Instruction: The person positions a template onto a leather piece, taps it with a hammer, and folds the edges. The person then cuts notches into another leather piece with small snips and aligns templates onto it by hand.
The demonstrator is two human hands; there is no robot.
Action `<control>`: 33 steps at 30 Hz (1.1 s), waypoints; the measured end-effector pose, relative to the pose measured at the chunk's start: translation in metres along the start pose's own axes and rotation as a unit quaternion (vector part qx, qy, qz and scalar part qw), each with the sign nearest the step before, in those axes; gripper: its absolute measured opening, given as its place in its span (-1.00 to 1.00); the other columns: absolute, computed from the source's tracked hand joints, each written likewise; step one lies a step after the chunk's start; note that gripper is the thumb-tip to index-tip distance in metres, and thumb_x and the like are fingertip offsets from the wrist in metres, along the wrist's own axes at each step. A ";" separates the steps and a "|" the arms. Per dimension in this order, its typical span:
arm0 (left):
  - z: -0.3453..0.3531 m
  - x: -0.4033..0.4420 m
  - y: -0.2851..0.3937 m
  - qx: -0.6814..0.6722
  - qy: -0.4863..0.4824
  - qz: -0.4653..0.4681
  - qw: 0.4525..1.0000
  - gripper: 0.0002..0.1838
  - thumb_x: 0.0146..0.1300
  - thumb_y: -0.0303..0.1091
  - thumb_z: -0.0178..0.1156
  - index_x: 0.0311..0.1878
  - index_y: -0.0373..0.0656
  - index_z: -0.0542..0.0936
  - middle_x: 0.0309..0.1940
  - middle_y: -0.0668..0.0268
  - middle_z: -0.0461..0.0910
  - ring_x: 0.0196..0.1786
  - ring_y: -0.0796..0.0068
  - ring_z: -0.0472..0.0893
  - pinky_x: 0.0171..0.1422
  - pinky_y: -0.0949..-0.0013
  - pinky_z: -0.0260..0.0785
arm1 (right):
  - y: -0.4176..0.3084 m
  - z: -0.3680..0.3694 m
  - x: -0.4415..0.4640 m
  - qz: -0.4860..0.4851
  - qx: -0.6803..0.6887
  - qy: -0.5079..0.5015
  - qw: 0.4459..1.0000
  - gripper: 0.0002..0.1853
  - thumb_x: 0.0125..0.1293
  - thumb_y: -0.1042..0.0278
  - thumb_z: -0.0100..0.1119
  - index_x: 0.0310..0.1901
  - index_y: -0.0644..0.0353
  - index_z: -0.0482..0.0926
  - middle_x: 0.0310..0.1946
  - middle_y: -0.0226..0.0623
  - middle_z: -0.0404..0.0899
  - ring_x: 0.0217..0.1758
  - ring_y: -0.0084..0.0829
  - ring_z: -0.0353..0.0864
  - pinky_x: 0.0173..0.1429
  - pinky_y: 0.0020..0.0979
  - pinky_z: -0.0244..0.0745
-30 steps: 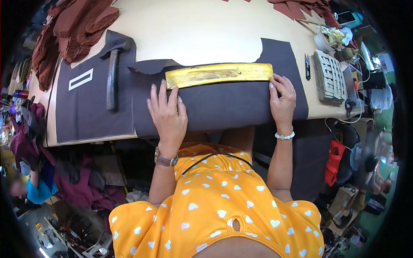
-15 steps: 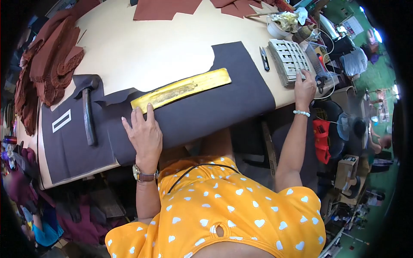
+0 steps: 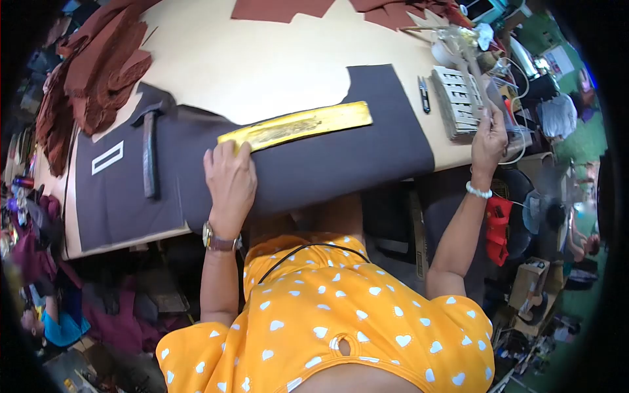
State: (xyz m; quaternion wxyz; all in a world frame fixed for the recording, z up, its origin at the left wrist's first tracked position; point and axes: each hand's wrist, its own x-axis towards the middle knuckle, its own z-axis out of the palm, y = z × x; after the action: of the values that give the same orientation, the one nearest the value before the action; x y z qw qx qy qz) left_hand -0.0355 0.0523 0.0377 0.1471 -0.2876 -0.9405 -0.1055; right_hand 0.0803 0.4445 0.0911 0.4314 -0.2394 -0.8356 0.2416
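Left hand [image 3: 230,183]: fingers close together on worn yellow bar [image 3: 295,127] | right hand [image 3: 490,143]: fingers pinching blurred pale strip [image 3: 479,85] by slotted stack [image 3: 452,98]

Opening wide over the bare middle of the table [image 3: 275,72], beyond the yellow bar [image 3: 295,126]. Closing at the left against heaped rust-brown cloth [image 3: 98,78], at the right against snips [image 3: 424,95] and a slotted stack [image 3: 452,98], with a blurred pale strip [image 3: 476,78] rising from the right hand [image 3: 489,141]. Meeting the hammer [image 3: 150,157] left of the left hand [image 3: 230,180].
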 end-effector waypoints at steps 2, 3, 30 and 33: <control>0.002 0.009 -0.009 -0.072 0.043 0.024 0.996 -0.88 0.15 -0.49 0.07 -0.26 -0.27 0.53 -0.25 0.10 0.50 -0.18 0.10 0.49 -0.03 0.22 0.32 | -0.035 0.018 -0.022 0.046 0.177 -0.095 0.979 -0.70 0.33 0.44 0.01 0.08 0.21 0.50 -0.28 -0.41 0.58 -0.28 -0.58 0.51 -0.20 -0.56 0.40; 0.003 0.012 -0.014 -0.114 0.031 0.015 0.993 -0.88 0.15 -0.50 0.07 -0.26 -0.28 0.53 -0.27 0.09 0.50 -0.20 0.09 0.49 -0.06 0.21 0.34 | -0.052 0.027 -0.035 0.078 0.254 -0.144 0.953 -0.67 0.32 0.46 0.03 0.11 0.22 0.48 -0.28 -0.48 0.55 -0.28 -0.69 0.44 -0.21 -0.64 0.36; 0.008 0.004 -0.037 -0.283 -0.019 -0.018 0.959 -0.34 -0.05 -0.30 0.36 0.15 -0.28 0.36 -0.15 0.13 0.43 -0.04 0.20 0.45 0.07 0.27 0.32 | -0.109 0.112 -0.107 0.235 0.212 -0.308 0.897 -0.51 0.13 0.54 0.16 0.13 0.41 0.35 -0.46 -0.30 0.63 -0.49 -0.69 0.51 -0.57 -0.68 0.37; 0.009 0.004 -0.037 -0.279 -0.023 -0.021 0.960 -0.34 -0.05 -0.29 0.36 0.14 -0.29 0.36 -0.14 0.12 0.44 -0.03 0.18 0.44 0.07 0.27 0.31 | -0.109 0.113 -0.108 0.235 0.200 -0.303 0.902 -0.52 0.12 0.54 0.17 0.11 0.41 0.37 -0.47 -0.31 0.62 -0.48 -0.68 0.51 -0.53 -0.65 0.38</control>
State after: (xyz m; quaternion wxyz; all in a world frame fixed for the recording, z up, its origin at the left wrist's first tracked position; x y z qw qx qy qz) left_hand -0.0616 0.0263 0.0263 0.0373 -0.2999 -0.8826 -0.3601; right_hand 0.0207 0.2728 0.0339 0.1265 -0.2527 -0.7797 0.5587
